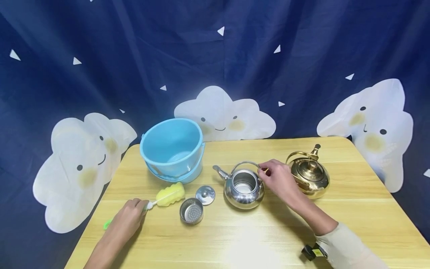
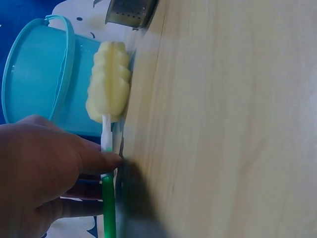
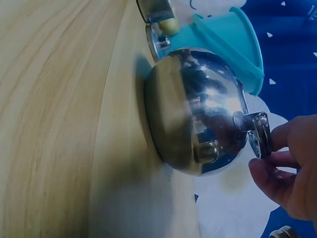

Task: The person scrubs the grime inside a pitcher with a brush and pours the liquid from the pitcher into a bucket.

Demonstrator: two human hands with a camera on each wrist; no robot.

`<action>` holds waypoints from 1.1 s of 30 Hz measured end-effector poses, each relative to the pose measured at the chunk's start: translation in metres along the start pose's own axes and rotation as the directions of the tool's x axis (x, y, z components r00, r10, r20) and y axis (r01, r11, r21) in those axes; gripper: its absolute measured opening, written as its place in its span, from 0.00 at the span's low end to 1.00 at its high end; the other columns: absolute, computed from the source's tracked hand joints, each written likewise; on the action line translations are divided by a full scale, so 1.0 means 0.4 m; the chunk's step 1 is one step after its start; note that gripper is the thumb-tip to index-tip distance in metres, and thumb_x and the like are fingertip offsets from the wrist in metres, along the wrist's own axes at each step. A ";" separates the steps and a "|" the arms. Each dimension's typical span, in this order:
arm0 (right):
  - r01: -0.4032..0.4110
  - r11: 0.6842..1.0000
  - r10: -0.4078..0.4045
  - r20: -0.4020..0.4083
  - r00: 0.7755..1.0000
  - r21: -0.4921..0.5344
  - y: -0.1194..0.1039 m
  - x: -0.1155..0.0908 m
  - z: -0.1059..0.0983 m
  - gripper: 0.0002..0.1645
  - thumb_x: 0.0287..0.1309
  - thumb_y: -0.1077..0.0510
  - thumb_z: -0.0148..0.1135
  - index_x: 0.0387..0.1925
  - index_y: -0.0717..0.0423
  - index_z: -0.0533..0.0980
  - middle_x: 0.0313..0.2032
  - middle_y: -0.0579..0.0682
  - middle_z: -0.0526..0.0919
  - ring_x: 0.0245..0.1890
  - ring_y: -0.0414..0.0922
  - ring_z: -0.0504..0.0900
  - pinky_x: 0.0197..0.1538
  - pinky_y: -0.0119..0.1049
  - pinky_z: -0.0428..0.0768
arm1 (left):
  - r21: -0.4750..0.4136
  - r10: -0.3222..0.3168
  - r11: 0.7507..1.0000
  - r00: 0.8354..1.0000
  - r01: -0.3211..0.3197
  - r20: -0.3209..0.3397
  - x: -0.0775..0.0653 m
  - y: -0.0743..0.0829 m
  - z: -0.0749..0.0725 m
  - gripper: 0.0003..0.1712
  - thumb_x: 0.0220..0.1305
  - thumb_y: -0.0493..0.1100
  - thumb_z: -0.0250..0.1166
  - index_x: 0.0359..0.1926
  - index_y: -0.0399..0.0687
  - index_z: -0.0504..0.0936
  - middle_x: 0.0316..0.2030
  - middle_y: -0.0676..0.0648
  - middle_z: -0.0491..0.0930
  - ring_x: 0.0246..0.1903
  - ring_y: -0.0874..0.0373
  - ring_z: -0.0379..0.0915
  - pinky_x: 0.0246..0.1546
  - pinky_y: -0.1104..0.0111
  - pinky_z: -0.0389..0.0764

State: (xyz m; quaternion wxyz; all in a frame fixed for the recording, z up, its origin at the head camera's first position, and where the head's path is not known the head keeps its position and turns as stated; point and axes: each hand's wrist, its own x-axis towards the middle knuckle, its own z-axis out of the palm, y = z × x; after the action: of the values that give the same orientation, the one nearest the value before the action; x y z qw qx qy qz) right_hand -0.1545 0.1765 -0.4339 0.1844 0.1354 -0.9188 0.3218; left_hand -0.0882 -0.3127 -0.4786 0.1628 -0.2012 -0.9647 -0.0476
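Observation:
My left hand (image 1: 129,216) grips the white and green handle of a sponge brush (image 2: 108,203), its yellow sponge head (image 1: 170,194) low over the table at the left. With the fingertips of my right hand (image 1: 277,175) I pinch the handle (image 3: 261,135) of a silver kettle (image 1: 244,198). The kettle stands upright and lidless, its spout towards the left. Between the brush and the kettle lie a round metal lid (image 1: 205,195) and a perforated strainer cup (image 1: 192,211), side by side.
A light blue bucket (image 1: 172,142) stands at the back left of the wooden table (image 1: 208,246). A gold kettle (image 1: 310,177) with its lid on stands right of my right hand. Behind the table hangs a dark blue curtain (image 1: 188,48) with white clouds.

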 end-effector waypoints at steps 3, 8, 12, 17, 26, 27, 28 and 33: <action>0.028 0.999 -0.029 -0.026 0.999 -0.019 0.001 0.003 0.006 0.08 0.59 0.63 0.70 0.39 0.63 0.88 0.35 0.57 0.90 0.27 0.44 0.86 0.27 0.29 0.85 | 0.015 0.047 0.999 0.998 -0.046 -0.046 -0.006 -0.004 0.000 0.16 0.52 0.29 0.75 0.44 0.33 0.85 0.34 0.39 0.84 0.33 0.47 0.81 0.33 0.59 0.89; 0.048 0.998 -0.050 -0.042 0.998 -0.042 0.000 0.004 0.008 0.08 0.58 0.63 0.69 0.38 0.63 0.87 0.34 0.57 0.90 0.26 0.44 0.86 0.27 0.30 0.85 | 0.041 0.102 0.994 0.988 -0.097 -0.120 -0.017 -0.005 -0.015 0.21 0.49 0.30 0.76 0.46 0.31 0.84 0.35 0.38 0.83 0.34 0.46 0.81 0.35 0.57 0.89; 0.073 0.995 -0.076 -0.051 0.996 -0.061 0.000 0.004 0.011 0.08 0.58 0.65 0.68 0.38 0.65 0.87 0.33 0.59 0.90 0.26 0.46 0.87 0.27 0.32 0.87 | 0.058 0.145 0.989 0.974 -0.137 -0.171 -0.022 0.001 -0.031 0.19 0.53 0.31 0.72 0.48 0.29 0.83 0.36 0.37 0.82 0.35 0.44 0.80 0.36 0.55 0.88; 0.096 0.993 -0.101 -0.060 0.993 -0.074 -0.003 0.005 0.014 0.06 0.57 0.66 0.68 0.36 0.66 0.86 0.31 0.59 0.90 0.26 0.47 0.88 0.28 0.34 0.88 | 0.101 0.188 0.980 0.960 -0.170 -0.207 -0.032 0.015 -0.053 0.22 0.76 0.36 0.43 0.48 0.28 0.82 0.37 0.36 0.81 0.36 0.44 0.80 0.35 0.55 0.88; 0.105 0.988 -0.114 -0.081 0.990 -0.114 -0.003 0.006 0.019 0.06 0.56 0.67 0.65 0.34 0.65 0.86 0.29 0.57 0.89 0.26 0.48 0.88 0.27 0.34 0.88 | 0.145 0.232 0.968 0.950 -0.204 -0.210 -0.037 0.039 -0.099 0.31 0.80 0.38 0.31 0.48 0.28 0.82 0.37 0.37 0.80 0.37 0.47 0.79 0.32 0.60 0.88; 0.102 0.988 -0.112 -0.082 0.990 -0.118 -0.003 0.006 0.019 0.06 0.56 0.66 0.65 0.34 0.65 0.86 0.29 0.57 0.89 0.26 0.48 0.88 0.27 0.35 0.88 | 0.144 0.236 0.967 0.950 -0.209 -0.206 -0.037 0.043 -0.104 0.31 0.79 0.37 0.31 0.49 0.28 0.82 0.38 0.37 0.80 0.38 0.47 0.79 0.32 0.60 0.88; 0.101 0.988 -0.111 -0.081 0.991 -0.119 -0.003 0.006 0.020 0.06 0.56 0.66 0.65 0.34 0.65 0.85 0.29 0.57 0.89 0.27 0.48 0.88 0.27 0.35 0.88 | 0.144 0.239 0.966 0.950 -0.213 -0.200 -0.037 0.047 -0.110 0.31 0.79 0.37 0.30 0.50 0.28 0.81 0.38 0.37 0.80 0.38 0.47 0.79 0.33 0.60 0.88; 0.105 0.987 -0.115 -0.080 0.990 -0.121 -0.001 0.006 0.024 0.06 0.56 0.66 0.64 0.34 0.65 0.85 0.29 0.57 0.89 0.27 0.49 0.88 0.27 0.36 0.88 | 0.165 0.267 0.956 0.951 -0.241 -0.158 -0.030 0.073 -0.138 0.32 0.81 0.35 0.27 0.54 0.29 0.80 0.42 0.38 0.80 0.42 0.46 0.79 0.40 0.59 0.88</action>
State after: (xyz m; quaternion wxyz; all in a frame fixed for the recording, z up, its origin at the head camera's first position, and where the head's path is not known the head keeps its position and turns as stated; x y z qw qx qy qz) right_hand -0.1588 0.1695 -0.4396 0.2493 0.1608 -0.9182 0.2626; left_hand -0.0497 -0.2994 -0.4299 0.2676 -0.3065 -0.9131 0.0258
